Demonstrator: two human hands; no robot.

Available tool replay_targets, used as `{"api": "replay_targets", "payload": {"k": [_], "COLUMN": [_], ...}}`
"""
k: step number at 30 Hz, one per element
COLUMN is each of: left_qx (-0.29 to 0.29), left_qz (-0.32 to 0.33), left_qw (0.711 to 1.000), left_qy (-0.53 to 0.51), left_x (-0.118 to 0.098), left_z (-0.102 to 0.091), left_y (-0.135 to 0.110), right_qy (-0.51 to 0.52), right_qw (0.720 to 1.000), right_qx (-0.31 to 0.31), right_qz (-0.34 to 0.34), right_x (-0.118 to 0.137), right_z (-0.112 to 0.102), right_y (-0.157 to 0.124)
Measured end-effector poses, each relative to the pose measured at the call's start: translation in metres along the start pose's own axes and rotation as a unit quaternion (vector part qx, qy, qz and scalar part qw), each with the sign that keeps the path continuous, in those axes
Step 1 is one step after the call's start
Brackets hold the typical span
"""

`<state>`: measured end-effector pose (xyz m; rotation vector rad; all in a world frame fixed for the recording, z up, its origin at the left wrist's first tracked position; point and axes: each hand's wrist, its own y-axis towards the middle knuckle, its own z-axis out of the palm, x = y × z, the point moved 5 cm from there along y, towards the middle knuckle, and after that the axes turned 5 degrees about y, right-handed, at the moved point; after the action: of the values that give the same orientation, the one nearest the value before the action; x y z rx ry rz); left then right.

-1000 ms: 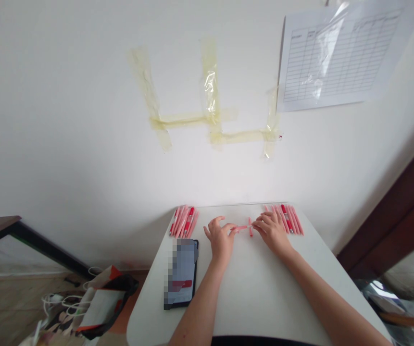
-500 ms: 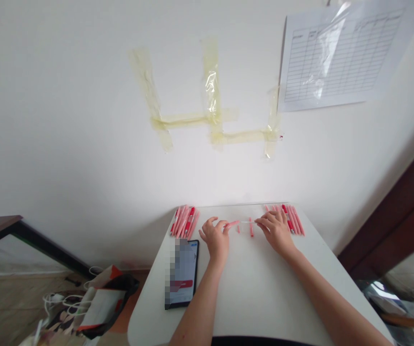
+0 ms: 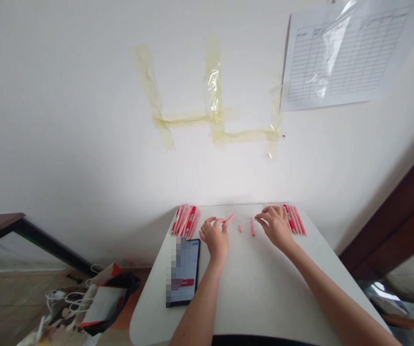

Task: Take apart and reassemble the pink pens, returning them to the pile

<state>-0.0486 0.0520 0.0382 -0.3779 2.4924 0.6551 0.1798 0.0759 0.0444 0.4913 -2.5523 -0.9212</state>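
My left hand (image 3: 215, 240) pinches a short pink pen piece (image 3: 230, 219) between thumb and forefinger, its free end tilted up to the right. Between the fingertips of my right hand (image 3: 276, 228) is a thin whitish pen refill (image 3: 249, 221), pointing left and slightly down. A gap separates the two held parts. On the table between my hands lie a pink pen barrel (image 3: 253, 228) and a smaller pink piece (image 3: 240, 228). Pink and red pens (image 3: 185, 221) lie in a group left of my left hand. More pens (image 3: 296, 221) lie at the right, partly hidden by my right hand.
A phone (image 3: 183, 274) lies on the white table (image 3: 257, 298) beside my left forearm. The wall (image 3: 94, 144) stands directly behind the table, with yellowed tape (image 3: 188, 119) and a printed sheet (image 3: 344, 57) on it. Bags and cables (image 3: 98, 302) are on the floor at left.
The pink pen piece in my left hand has tilted upward. The refill's left end has dipped, and the gap between the parts is wider. The whole view has shifted slightly.
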Motion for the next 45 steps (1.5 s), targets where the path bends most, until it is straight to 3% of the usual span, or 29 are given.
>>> {"api": "replay_targets", "payload": {"k": [7,16,26,45], "left_qx": [-0.008,-0.026,-0.037,-0.033], "left_qz": [-0.018,-0.020,-0.008,-0.004], "left_qw": [1.000,0.999,0.998,0.998], "left_qy": [0.010,0.042,0.053,0.057], "left_x": [0.000,0.003,0.001,0.001], "left_z": [-0.004,-0.006,-0.007,-0.007], "left_y": [0.000,0.001,0.000,0.000], "right_qy": [-0.003,0.046,0.043,0.062], "right_qw": [0.993,0.979,0.966,0.969], "right_qx": [0.074,0.148,0.183,0.176], "right_qz": [-0.090,-0.135,-0.178,-0.164], "right_x": [0.031,0.044,0.048,0.044], "right_z": [0.009,0.050,0.059,0.061], "right_y": [0.023,0.038,0.045,0.040]}}
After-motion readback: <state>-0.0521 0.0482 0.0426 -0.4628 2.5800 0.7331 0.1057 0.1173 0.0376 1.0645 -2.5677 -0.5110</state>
